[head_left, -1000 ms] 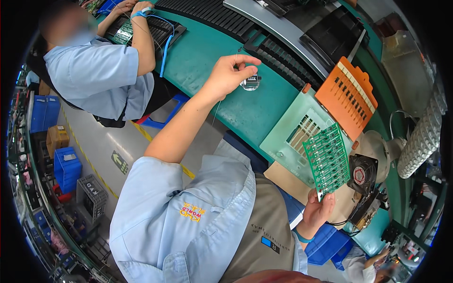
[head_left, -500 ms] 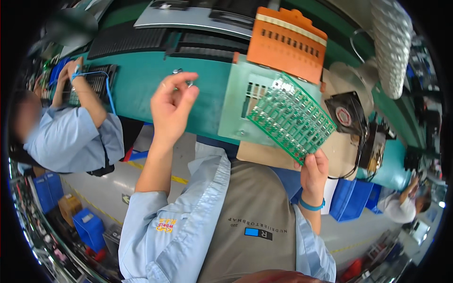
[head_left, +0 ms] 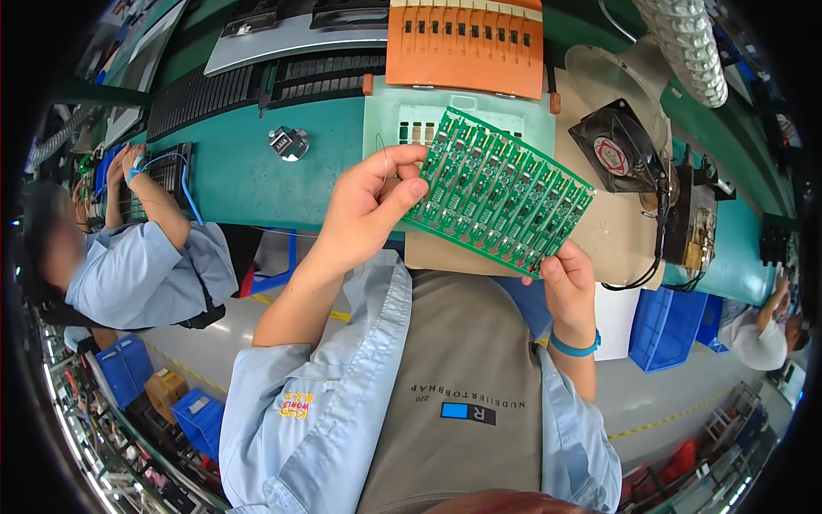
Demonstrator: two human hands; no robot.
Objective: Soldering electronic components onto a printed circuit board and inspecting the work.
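Observation:
A green circuit board panel [head_left: 501,193], with several rows of small parts, is held tilted between my two hands. My left hand [head_left: 370,206] is closed on its left edge, thumb on top. My right hand [head_left: 568,278] pinches the lower right corner. A thin wire [head_left: 383,158] curves up beside my left fingers; I cannot tell whether they hold it. Behind the panel, partly hidden, lies a pale green fixture plate [head_left: 390,111] with slots. Its raised orange lid [head_left: 467,51] carries a row of dark clips.
A small metal block [head_left: 288,143] sits on the green mat [head_left: 235,184]. To the right stand a black fan [head_left: 612,150] with cables and a clear ribbed hose [head_left: 685,51]. A co-worker [head_left: 145,244] works at the left; blue bins [head_left: 672,330] are below the bench.
My left hand has come right and taken hold of the panel's left edge. The panel has turned and come nearer level. The view has shifted a little.

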